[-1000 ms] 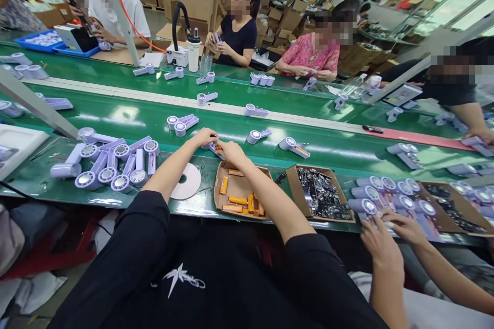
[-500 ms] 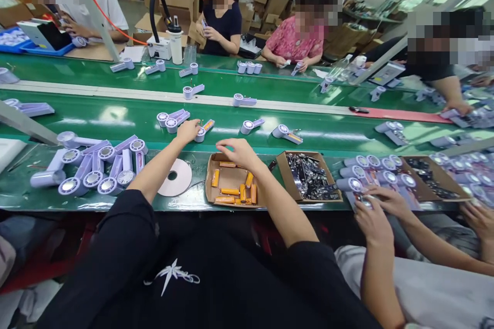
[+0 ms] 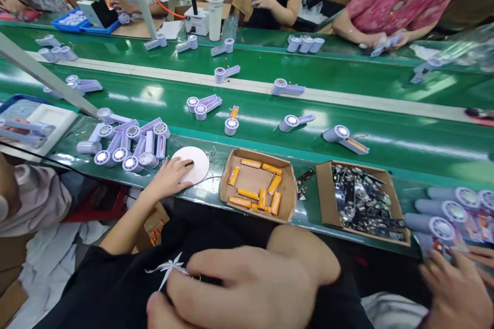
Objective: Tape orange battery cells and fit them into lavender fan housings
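My left hand (image 3: 170,177) lies with its fingers spread on a flat white disc (image 3: 198,164), partly covering the disc's dark centre hole. Close to the camera, my right hand (image 3: 247,282) is slightly blurred, with loosely bent fingers apart and nothing visible in them. Beyond it, orange cylindrical batteries (image 3: 247,194) lie in a shallow cardboard box (image 3: 227,185). On the green belt sits a lilac handheld fan housing (image 3: 231,126) with an orange battery in its handle. More lilac fan housings (image 3: 119,154) are heaped left of the disc.
To the right, a second cardboard box (image 3: 326,195) holds small black circuit parts (image 3: 358,200). Lilac fan bodies (image 3: 440,223) and a co-worker's hands (image 3: 451,282) are at the far right. A slanted metal post (image 3: 50,74) crosses the left side. Co-workers sit across the belt.
My left hand has left the fan housing on the belt and come down onto the white disc. My right hand has pulled back from above the battery box toward the camera. The view has shifted.
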`<action>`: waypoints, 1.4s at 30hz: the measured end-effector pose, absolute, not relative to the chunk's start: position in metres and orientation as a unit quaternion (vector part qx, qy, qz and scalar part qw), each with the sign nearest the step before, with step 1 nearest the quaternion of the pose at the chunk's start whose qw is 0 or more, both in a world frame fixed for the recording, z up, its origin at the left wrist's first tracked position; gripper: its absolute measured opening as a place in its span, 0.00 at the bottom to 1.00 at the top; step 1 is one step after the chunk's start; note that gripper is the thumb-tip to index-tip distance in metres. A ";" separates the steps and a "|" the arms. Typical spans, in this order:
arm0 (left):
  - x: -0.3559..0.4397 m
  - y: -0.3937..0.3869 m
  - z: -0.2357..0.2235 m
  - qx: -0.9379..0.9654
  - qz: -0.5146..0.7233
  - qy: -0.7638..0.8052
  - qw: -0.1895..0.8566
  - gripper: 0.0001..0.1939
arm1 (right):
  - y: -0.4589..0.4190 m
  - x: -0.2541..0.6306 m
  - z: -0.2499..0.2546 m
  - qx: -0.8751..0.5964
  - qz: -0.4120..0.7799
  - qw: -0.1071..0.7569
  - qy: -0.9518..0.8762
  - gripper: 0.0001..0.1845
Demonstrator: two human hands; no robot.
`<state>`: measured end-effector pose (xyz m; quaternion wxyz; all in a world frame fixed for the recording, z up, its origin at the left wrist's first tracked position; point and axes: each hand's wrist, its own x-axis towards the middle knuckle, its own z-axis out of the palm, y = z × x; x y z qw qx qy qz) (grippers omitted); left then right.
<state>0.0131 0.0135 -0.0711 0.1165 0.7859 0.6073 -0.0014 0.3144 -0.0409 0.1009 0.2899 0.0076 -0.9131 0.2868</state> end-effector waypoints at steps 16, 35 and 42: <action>0.040 0.008 -0.035 0.849 0.297 0.432 -0.061 0.29 | 0.016 0.314 -0.025 -0.306 0.488 0.157 -0.802 0.14; 0.028 -0.002 -0.056 0.784 0.361 0.485 -0.138 0.28 | 0.006 0.313 -0.026 -0.323 0.360 0.259 -0.836 0.23; 0.037 -0.005 -0.056 0.806 0.337 0.478 -0.089 0.30 | 0.001 0.307 -0.030 -0.345 0.137 0.442 -0.816 0.19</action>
